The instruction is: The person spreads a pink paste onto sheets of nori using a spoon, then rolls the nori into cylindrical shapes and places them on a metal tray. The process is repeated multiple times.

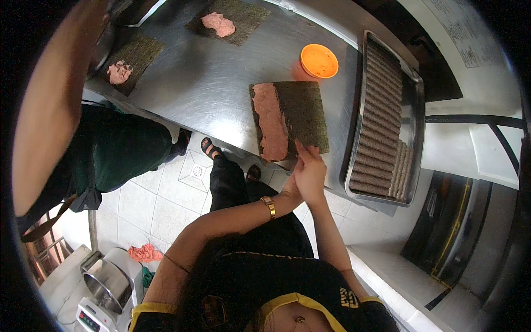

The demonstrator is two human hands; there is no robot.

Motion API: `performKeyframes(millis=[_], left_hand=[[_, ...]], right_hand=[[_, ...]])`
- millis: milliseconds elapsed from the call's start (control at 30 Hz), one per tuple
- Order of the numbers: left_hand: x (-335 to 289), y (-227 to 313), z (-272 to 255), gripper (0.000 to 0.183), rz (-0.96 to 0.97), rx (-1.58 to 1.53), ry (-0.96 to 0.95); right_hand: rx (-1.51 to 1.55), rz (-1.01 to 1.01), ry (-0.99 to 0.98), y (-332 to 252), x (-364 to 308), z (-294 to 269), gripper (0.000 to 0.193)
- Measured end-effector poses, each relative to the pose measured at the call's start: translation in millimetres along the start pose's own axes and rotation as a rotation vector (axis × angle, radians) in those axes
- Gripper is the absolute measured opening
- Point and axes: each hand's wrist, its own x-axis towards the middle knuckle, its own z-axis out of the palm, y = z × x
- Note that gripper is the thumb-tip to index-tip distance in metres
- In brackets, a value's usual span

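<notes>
Seaweed sheet (305, 113) lies on the steel counter (193, 72), pink paste (271, 123) spread in a strip along its left side. The right hand (310, 172) has its fingers at the sheet's near right corner, the left hand (293, 186) against it; whether either pinches anything I cannot tell. An orange bowl (319, 61) stands just beyond the sheet, and a metal tray (412, 124) of brown rolls (376, 116) sits to the right

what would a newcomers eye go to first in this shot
The bright orange bowl would probably stand out first, just beyond the dark green sheet on the steel table. Next comes the pink paste along that sheet's left side. At the right, a metal tray holds closely packed brown, roll-like strips.
</notes>
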Motion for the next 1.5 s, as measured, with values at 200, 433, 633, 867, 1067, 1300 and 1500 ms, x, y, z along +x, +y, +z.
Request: performKeyframes(millis=[200,433,633,867,1067,1300,1500], left_hand=[[-3,-5,-4,0.067,-0.016,-0.078,0.034],[-3,-5,-4,0.07,-0.02,-0.125,0.057],[-2,-7,-6,0.073,-0.017,-0.176,0.097],[-4,-11,-6,0.077,-0.02,-0.234,0.118],[-1,-13,-5,0.08,-0.026,-0.262,0.139],[-2,-10,-6,0.087,-0.041,-0.244,0.15],[-1,-11,-5,0.091,-0.045,-0.205,0.135]], right_hand=[[-0.47,-0.114,0.025,-19,-19,21,0.057],[0.267,0.027,-0.088,-6,-21,-9,0.058],[0.011,-0.003,-0.02,4,-33,15,0.051],[-0.256,-0.299,0.063,-11,-39,11,0.042],[0.074,0.072,0.008,-9,-52,-2,0.039],[-0.122,-0.17,-0.041,7,-71,35,0.033],[-0.03,-0.123,0.027,-4,-41,-3,0.047]])
